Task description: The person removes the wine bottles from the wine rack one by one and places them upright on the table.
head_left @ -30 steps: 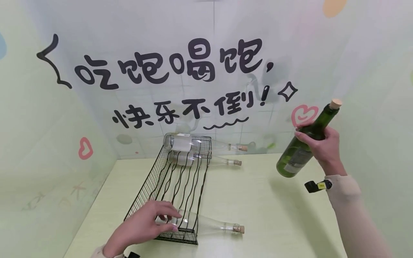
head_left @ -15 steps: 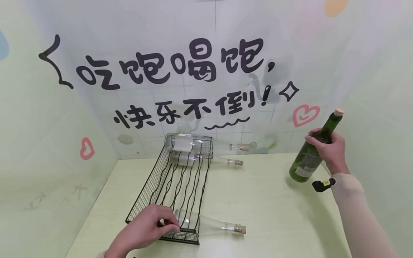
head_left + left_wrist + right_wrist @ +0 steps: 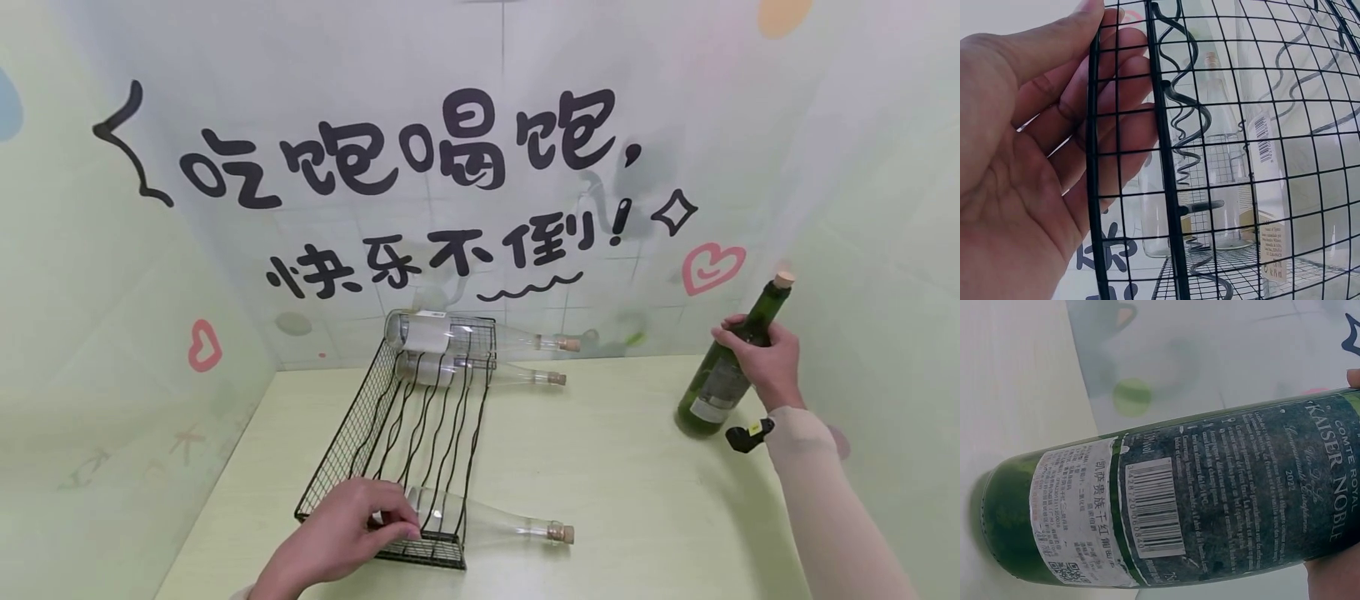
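We find the green bottle (image 3: 718, 382) at the right of the surface (image 3: 615, 450), tilted, its neck slanting up to the right and its cork (image 3: 784, 280) in place. Whether its base touches the surface, we cannot tell. The right hand (image 3: 774, 357) holds it, fingers wrapped round the upper body just below the neck; we judge that a grip up there leaves the base free and lets the wrist steer the tilt. From the right wrist, we see a dark label (image 3: 1229, 494) and a white label (image 3: 1075, 519), largely uncovered by the fingers.

Well apart, to the left, we see the wire rack (image 3: 420, 550). The left hand (image 3: 341, 529) grips its near end, thumb and curled fingers drawn in narrow on the edge, probably to steady a light frame that could slide.

Three clear bottles lie sideways in the rack: a near bottle (image 3: 487, 515), and at the other end a far bottle (image 3: 427, 332) with a second bottle (image 3: 427, 369) just beside it. Their corked necks stick out past the right edge, seemingly because the frame is shorter than they are. We take the wavy wires (image 3: 1206, 116) to check rolling.
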Demonstrator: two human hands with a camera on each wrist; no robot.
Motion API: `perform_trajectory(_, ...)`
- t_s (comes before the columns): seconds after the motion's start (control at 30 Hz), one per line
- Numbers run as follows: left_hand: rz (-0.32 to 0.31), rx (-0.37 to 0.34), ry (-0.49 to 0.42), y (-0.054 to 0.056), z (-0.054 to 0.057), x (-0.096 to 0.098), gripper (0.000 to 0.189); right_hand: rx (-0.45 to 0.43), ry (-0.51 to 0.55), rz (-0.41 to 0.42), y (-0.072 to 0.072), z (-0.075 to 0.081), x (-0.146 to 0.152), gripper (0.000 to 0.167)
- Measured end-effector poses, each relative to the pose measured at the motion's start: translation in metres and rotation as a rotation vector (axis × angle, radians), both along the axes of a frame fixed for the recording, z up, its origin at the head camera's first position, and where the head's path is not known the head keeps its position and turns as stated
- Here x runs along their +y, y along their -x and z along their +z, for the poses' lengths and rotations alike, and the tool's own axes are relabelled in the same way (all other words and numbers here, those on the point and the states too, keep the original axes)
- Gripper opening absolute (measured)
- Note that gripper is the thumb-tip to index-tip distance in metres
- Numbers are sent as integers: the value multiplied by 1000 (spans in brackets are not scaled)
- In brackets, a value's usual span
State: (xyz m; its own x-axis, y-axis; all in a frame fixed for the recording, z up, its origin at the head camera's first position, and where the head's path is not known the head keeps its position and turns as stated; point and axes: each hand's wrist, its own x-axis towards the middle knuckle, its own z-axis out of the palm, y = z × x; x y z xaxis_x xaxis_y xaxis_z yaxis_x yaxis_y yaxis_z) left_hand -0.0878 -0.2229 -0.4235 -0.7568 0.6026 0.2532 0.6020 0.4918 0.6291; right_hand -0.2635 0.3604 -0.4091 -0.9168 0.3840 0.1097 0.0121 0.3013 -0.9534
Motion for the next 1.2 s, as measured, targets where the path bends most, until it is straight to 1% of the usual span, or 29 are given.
perform_trajectory(0.27,3,22,-5,0,-1,0,5,-20,-7,-20,1,-9,3,48)
perform_trajectory(0.43,12,27,-4,0,0,0,11,-35,-13,-24,1,-10,6,49)
perform_trajectory(0.57,15,29,-6,0,1,0,9,-35,-20,-19,0,-11,7,48)
perform_trajectory(0.77,21,17,-4,-1,0,-1,6,9,-38,-6,-2,-18,5,47)
perform_trajectory(0.9,14,12,-6,0,1,-1,6,42,-55,12,-2,-21,5,45)
perform_trajectory(0.97,11,12,3,0,2,0,6,45,-63,14,-2,-21,6,44)
perform_trajectory(1.07,8,-22,26,1,6,1,6,31,-76,16,-2,-21,6,43)
perform_trajectory(1.13,1,-50,41,4,11,2,5,17,-84,17,-2,-20,6,44)
perform_trajectory(1.2,1,-65,59,9,18,3,5,4,-90,14,-2,-19,6,44)
